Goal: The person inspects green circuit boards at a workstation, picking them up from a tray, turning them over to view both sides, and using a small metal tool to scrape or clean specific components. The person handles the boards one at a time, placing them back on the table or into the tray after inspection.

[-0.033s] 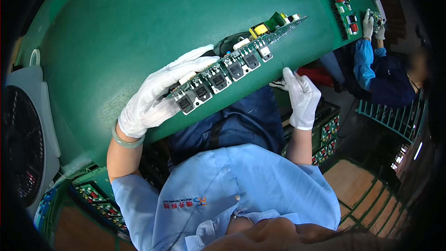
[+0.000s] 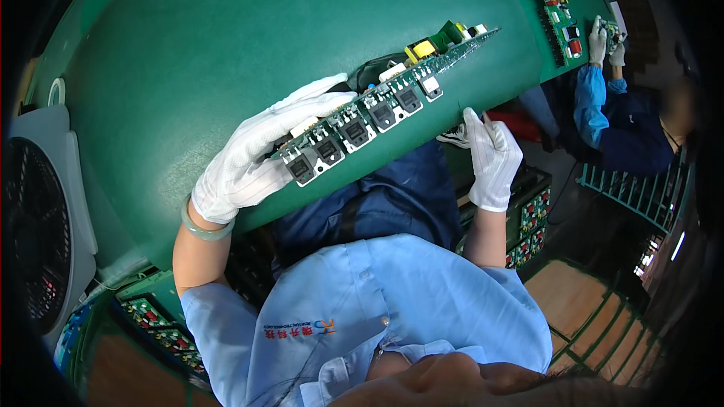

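Observation:
A long green circuit board (image 2: pixel 400 87) stands tilted on its edge over the green tabletop, running from my left hand up toward the far right. Along its near side sits a row of black components with metal tabs; a yellow transformer (image 2: pixel 421 50) is near its far end. My left hand (image 2: pixel 256 147), in a white glove, grips the near left end, fingers behind and thumb below. Off the table's front edge, right of the board and apart from it, my white-gloved right hand (image 2: pixel 494 162) has its fingers drawn together. Whatever is between those fingertips is too small to make out.
A fan (image 2: pixel 45 218) stands at the left table edge. More circuit boards (image 2: pixel 556 15) lie at the far right, where a co-worker's gloved hands (image 2: pixel 598 41) handle another. Racked boards (image 2: pixel 535 218) are below on the right, others (image 2: pixel 162 332) at lower left.
My right hand has shifted very slightly to the right. My left hand and the circuit board have stayed in place.

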Tool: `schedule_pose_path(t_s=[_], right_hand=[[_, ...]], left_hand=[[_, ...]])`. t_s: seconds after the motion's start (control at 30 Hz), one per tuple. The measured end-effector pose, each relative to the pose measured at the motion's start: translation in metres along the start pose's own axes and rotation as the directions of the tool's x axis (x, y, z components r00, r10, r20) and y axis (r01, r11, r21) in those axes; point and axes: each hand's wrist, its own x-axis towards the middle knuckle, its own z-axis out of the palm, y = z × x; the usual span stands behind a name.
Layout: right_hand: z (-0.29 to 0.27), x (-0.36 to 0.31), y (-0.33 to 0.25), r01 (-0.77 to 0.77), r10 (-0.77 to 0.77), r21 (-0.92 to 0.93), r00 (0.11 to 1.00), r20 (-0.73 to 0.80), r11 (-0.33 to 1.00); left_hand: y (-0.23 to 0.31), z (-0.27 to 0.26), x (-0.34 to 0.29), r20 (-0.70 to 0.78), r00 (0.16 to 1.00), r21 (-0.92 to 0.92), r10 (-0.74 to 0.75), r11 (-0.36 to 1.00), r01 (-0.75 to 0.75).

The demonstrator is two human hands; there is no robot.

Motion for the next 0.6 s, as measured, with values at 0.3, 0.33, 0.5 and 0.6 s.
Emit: schedule_pose_path(t_s=[0.3,0.33,0.5,0.6], right_hand=[[0.018,-0.012,-0.024,0.426,-0.413,-0.034,0.892,0.183,0.904],[0.021,-0.013,-0.024,0.456,-0.449,-0.01,0.88,0.152,0.89],[0.03,-0.016,-0.022,0.514,-0.511,0.004,0.853,0.103,0.858],[0.029,-0.014,-0.023,0.511,-0.509,0.007,0.856,0.094,0.86]], left_hand=[[0.005,-0.002,0.0,-0.001,1.0,-0.019,-0.029,0.999,0.029],[0.005,-0.002,0.0,0.004,1.0,-0.008,-0.028,1.0,0.028],[0.004,0.001,0.0,-0.014,0.999,0.045,-0.04,0.998,0.041],[0.003,0.003,0.0,-0.027,0.997,0.061,-0.079,0.995,0.08]])
